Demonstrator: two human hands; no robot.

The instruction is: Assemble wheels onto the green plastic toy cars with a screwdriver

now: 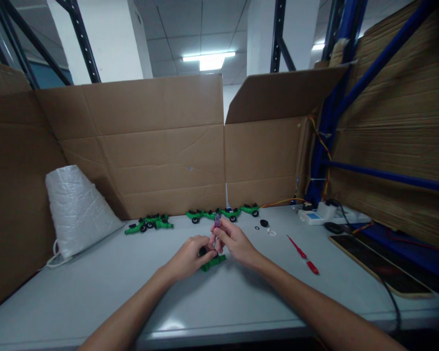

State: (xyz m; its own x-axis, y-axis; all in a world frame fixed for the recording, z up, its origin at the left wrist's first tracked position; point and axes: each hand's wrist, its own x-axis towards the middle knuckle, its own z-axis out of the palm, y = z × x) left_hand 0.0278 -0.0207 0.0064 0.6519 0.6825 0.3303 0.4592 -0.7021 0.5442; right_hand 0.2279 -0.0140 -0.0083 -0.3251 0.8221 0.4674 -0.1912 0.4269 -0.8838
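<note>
While our left hand [190,254] pinches the green part [212,263] steady just above the table [95,292], our right hand [232,241] grips a small purple piece [217,220] upright over it; finished green parts [223,213] line the cardboard wall [149,146].

Cardboard walls [149,146], grey table [95,297], ceiling light [208,59].

Dim, overhead ceiling glare, warped edges.

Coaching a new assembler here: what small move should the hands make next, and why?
Probably bring the small purple part in the right hand down to the green piece that the left hand steadies on the table; the two are close but apart.
</note>
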